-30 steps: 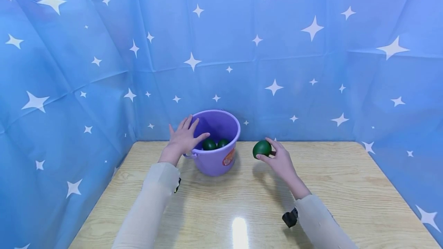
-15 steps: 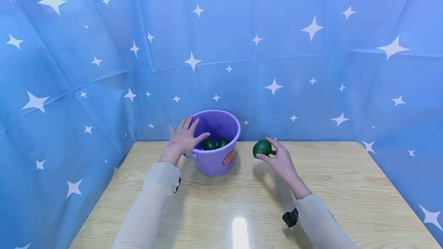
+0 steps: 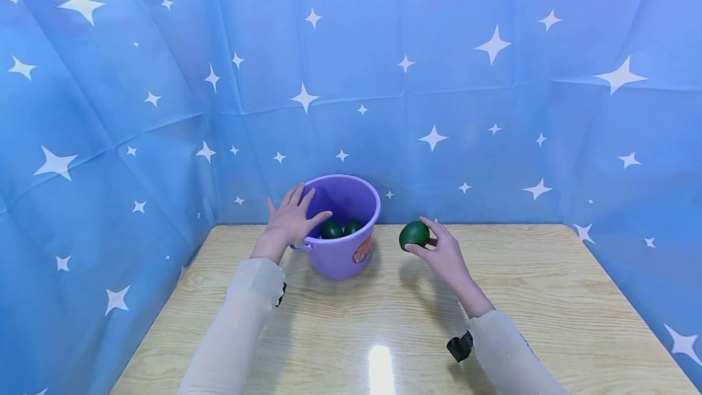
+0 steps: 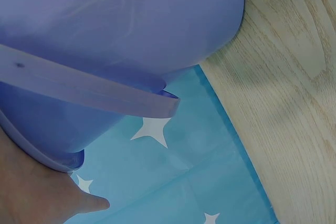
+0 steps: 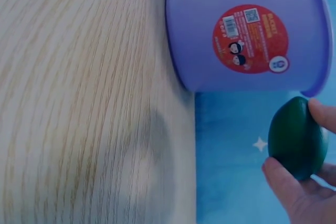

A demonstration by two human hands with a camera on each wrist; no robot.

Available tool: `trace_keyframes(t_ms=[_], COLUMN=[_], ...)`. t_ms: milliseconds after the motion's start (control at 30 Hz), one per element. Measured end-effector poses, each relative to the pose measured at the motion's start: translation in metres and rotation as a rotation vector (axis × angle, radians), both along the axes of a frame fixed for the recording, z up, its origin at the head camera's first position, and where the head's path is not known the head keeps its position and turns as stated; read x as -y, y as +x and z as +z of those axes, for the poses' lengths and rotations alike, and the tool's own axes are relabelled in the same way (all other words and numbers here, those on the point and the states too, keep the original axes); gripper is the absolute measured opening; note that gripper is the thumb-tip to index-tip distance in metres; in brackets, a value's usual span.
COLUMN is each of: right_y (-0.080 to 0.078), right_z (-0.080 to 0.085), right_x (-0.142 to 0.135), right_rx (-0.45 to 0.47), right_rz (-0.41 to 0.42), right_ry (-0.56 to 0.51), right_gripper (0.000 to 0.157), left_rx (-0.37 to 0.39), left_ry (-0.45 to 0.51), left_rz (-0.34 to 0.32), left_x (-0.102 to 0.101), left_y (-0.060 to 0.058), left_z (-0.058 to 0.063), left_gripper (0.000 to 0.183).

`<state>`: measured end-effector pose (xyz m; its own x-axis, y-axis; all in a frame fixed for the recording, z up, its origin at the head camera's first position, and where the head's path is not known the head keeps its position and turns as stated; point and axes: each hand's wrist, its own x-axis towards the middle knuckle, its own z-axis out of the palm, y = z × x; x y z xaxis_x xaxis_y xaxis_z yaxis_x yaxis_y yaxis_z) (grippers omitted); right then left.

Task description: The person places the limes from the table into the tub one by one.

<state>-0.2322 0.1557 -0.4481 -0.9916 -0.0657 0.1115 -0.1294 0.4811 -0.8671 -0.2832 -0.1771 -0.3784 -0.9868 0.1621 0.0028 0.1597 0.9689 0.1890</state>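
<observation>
A purple bucket (image 3: pixel 337 261) stands upright at the back of the table, a red label on its side. Two dark green avocados (image 3: pixel 331 229) are visible inside. My left hand (image 3: pixel 287 221) rests at the bucket's left rim, fingers spread and the thumb reaching over the opening. In the left wrist view, part of this hand (image 4: pixel 42 192) shows beside the rim and the bucket handle (image 4: pixel 94 85). To the right of the bucket, my right hand (image 3: pixel 441 252) pinches a smooth green avocado (image 5: pixel 296 139) between thumb and fingertips, above the table.
The pale wood-grain table (image 3: pixel 340 328) has a bright light reflection near its front. A blue cloth with white stars (image 3: pixel 384 120) hangs right behind the table and along both sides. A black wrist camera (image 3: pixel 459 346) sits by the right sleeve.
</observation>
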Motion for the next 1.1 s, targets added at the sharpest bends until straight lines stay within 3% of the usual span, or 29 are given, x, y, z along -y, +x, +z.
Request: trace_keyframes(t_ms=[1100], right_y=[0.005], right_z=[0.011], right_x=[0.004], right_rx=[0.001], right_rz=[0.005], right_ry=[-0.027], right_gripper=[0.076], left_rx=[-0.002], left_ry=[-0.015], left_rz=[0.003], left_x=[0.000], left_y=[0.001], left_z=[0.000], left_gripper=[0.090])
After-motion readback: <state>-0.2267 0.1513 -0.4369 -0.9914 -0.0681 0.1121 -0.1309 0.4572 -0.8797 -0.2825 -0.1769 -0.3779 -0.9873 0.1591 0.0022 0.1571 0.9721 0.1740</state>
